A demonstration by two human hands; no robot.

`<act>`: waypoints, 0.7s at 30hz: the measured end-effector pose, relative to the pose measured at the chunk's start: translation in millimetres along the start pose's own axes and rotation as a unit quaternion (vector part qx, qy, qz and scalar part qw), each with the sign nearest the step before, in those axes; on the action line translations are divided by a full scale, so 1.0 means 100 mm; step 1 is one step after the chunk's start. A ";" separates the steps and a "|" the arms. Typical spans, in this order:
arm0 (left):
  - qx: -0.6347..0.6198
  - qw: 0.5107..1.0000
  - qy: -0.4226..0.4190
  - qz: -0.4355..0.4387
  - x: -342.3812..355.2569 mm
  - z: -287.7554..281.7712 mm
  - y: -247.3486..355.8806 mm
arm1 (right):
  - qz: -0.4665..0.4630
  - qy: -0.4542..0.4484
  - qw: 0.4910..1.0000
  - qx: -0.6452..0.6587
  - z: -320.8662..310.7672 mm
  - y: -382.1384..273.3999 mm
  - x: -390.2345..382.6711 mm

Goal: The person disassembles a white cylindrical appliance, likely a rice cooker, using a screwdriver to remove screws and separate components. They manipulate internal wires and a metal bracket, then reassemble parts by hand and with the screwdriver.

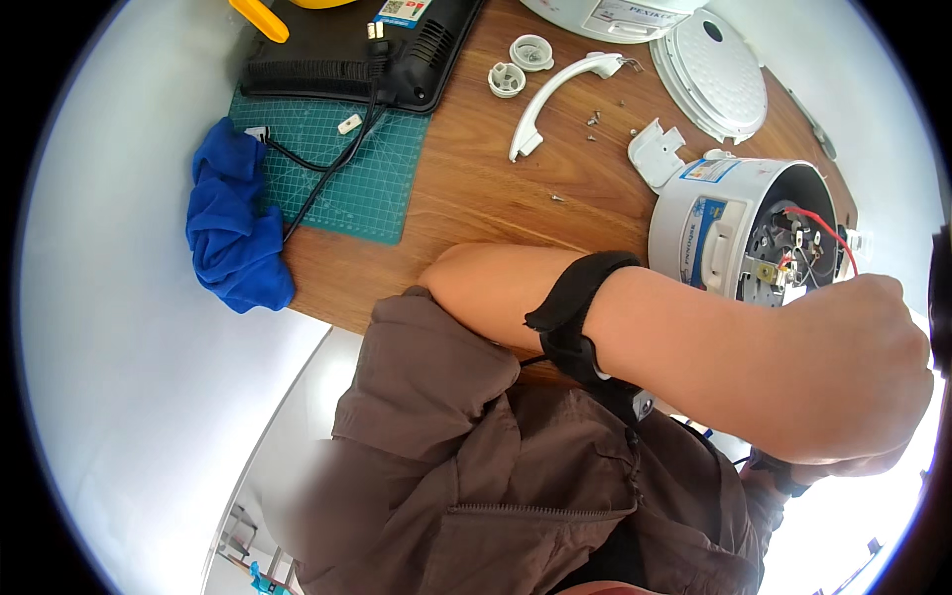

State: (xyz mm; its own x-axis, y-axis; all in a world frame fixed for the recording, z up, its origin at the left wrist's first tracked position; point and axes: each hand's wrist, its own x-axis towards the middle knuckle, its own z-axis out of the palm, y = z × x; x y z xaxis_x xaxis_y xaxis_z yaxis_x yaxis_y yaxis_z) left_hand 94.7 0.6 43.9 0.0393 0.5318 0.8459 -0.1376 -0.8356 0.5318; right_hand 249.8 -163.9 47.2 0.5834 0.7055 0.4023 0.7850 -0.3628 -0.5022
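Note:
My left hand (853, 367) reaches across to the far right, its back toward me and its fingers curled closed. Whatever it grips is hidden behind the hand. Only a sliver of my right hand (818, 473) shows beneath it at the lower right; its fingers are out of sight. Just beyond my left wrist, a white rice cooker body (679, 233) lies on its side, its underside uncovered. Inside it are metal parts, connectors and a red wire (823, 226). A white hinged plastic piece (656, 154) sticks out at its upper left.
A white curved handle (540, 104), two small round white parts (532, 53) and loose screws (593, 119) lie on the wooden table. Farther back is a round white cover (712, 74). At left are a green cutting mat (392, 188), a black cord (332, 171) and a blue cloth (233, 223).

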 end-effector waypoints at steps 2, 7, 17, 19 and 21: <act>-0.008 1.000 -0.016 -0.004 0.00 -0.07 -0.08 | -0.016 0.002 1.000 0.014 0.05 -0.05 0.10; -0.049 0.997 -0.060 -0.027 0.08 -0.32 -0.26 | -0.092 0.019 0.990 0.101 0.01 -0.40 0.48; -0.025 0.995 -0.033 -0.089 0.67 -1.90 -0.57 | -0.411 -0.313 0.838 0.177 0.54 -1.20 0.05; -0.034 0.997 -0.009 -0.071 0.88 -2.29 -0.62 | -0.413 -0.404 0.805 0.131 0.72 -1.35 -0.05; -0.067 0.996 -0.017 -0.055 1.10 -2.46 -0.83 | -0.372 -0.446 0.810 0.077 0.95 -1.39 -0.14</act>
State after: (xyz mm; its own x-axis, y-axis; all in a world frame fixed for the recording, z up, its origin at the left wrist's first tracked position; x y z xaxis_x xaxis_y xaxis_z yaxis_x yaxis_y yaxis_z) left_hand -132.7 162.5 83.1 0.0940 0.6121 0.7852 -0.2619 -0.7457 0.6127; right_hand 112.6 -65.9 38.6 -0.4761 0.8784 -0.0413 0.7749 0.3969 -0.4919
